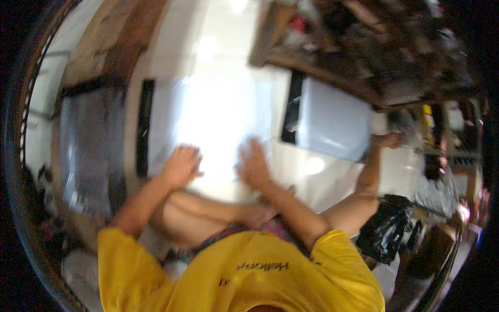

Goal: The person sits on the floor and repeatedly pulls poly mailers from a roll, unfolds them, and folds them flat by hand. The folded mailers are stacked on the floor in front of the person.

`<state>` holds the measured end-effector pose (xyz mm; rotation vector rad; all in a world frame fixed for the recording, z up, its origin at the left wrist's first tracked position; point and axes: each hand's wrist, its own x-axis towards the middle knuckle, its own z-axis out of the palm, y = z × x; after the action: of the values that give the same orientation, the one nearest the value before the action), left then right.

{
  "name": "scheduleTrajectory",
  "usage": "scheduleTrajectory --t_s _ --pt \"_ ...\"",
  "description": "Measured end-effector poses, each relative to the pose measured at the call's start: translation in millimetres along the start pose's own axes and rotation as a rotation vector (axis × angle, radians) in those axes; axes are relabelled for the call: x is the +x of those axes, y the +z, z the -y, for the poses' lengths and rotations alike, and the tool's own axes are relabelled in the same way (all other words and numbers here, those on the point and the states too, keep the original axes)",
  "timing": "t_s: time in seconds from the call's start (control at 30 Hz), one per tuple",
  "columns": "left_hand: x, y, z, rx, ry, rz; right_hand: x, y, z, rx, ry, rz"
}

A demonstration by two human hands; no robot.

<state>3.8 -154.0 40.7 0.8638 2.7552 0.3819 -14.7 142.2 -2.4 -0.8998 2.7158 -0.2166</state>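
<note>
On the pale floor in front of me lies a whitish plastic sheet (218, 109), glaring in the light, with a black strip (145, 127) along its left side. My left hand (183, 163) is at the sheet's near left part, fingers bent and apart, with nothing visible in it. Over the near right part is my right hand (253, 162), its fingers spread and blurred by motion. Whether either palm presses on the sheet I cannot tell. My bent legs are just below the hands.
Another whitish sheet with a black edge (330, 117) lies to the right, by my foot. A grey plastic-covered piece (91, 145) is at the left. Wooden shelving or a rack (317, 78) stands at the far right. A black plastic bag (387, 229) and a clear bag (436, 192) lie at the right.
</note>
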Motion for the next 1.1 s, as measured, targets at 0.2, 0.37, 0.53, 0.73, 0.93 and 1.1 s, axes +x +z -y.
scheduleTrajectory --t_s 0.2,0.37,0.53,0.73,0.93,1.1 --pt "14.3 29.1 -43.9 0.075 0.077 0.026 -11.0 12.4 54.0 -0.089 -0.155 -0.072" --pt "11.2 64.9 -37.8 0.192 0.101 -0.020 -5.7 22.2 72.6 -0.352 -0.142 -0.059" --pt "8.3 32.0 -49.9 0.127 0.043 0.056 -11.8 27.5 60.3 -0.395 -0.197 -0.239" --pt "-6.5 28.1 -18.7 0.235 -0.076 0.002 -8.4 12.9 51.5 -0.123 -0.196 -0.244" --pt "-9.3 31.8 -9.3 0.108 -0.088 0.056 -31.9 15.8 31.7 0.005 -0.082 -0.141" --pt "-7.6 21.0 -7.1 0.166 -0.106 0.111 -59.5 -3.3 16.2 -0.105 -0.068 -0.177"
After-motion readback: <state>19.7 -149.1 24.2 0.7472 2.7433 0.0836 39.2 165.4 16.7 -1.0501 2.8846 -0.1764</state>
